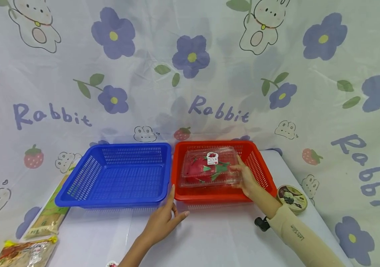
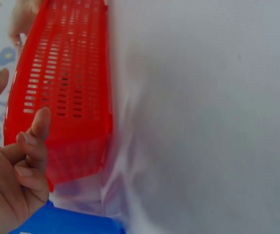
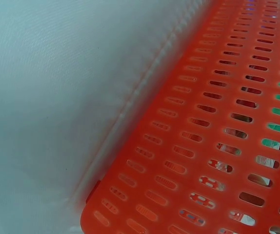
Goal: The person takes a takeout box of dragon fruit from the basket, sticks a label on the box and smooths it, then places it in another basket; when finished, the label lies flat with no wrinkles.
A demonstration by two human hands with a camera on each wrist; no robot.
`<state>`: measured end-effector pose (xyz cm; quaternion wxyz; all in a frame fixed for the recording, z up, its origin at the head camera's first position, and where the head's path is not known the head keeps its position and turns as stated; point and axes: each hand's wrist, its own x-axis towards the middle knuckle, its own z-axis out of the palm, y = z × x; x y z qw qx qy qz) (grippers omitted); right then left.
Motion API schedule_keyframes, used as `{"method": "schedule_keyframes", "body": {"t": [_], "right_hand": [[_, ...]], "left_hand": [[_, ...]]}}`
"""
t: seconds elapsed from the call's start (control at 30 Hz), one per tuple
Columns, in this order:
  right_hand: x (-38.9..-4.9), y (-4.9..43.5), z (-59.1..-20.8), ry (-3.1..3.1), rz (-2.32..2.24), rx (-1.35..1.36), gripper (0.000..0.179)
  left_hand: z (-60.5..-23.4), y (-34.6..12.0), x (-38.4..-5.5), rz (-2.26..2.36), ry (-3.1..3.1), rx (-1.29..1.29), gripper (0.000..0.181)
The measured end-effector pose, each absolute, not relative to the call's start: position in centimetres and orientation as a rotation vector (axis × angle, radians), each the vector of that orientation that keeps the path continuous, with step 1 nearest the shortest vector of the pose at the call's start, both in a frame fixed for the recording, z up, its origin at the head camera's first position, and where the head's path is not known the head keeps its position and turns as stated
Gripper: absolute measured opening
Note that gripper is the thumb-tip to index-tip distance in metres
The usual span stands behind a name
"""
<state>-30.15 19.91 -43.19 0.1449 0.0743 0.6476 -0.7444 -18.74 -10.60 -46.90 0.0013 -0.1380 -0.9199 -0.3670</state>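
In the head view, a clear plastic clamshell box (image 1: 195, 181) with pink dragon fruit (image 1: 198, 168) inside and a white sticker on its lid is tilted inside the red basket (image 1: 206, 198). My right hand (image 1: 247, 180) grips the right end of this box, thumb on top. My left hand (image 1: 163, 220) is at the front, where the red and blue baskets meet, its index finger extended to the rims. In the left wrist view, the left hand (image 2: 10, 180) has loosely bent fingers beside the red wall. The right wrist view shows only basket slots and cloth, not the hand.
A blue basket (image 1: 113, 203) stands left of the red one. Farther left lie a long pale packet (image 1: 48, 217) and a second food bag (image 1: 26, 254). A round lidded tub (image 1: 291, 199) is at the right, near a small black object (image 1: 262, 224) by the right wrist.
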Motion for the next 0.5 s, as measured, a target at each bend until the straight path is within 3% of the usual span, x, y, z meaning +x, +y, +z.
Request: {"method": "schedule_keyframes", "body": {"t": [0.13, 0.37, 0.5], "right_hand": [[-30.1, 20.0, -43.1, 1.867, -2.147, 0.195, 0.078], [-30.0, 20.0, -43.0, 1.848, -2.16, 0.212, 0.078], [-30.0, 20.0, -43.0, 1.835, -2.159, 0.214, 0.079]], "left_hand": [[-47.2, -10.4, -18.8, -1.143, -2.864, -0.416, 0.098], [-48.1, -9.6, -19.2, -1.042, -2.722, -0.351, 0.074], [-48.4, -9.1, -19.5, -1.012, -2.686, -0.313, 0.073]]}}
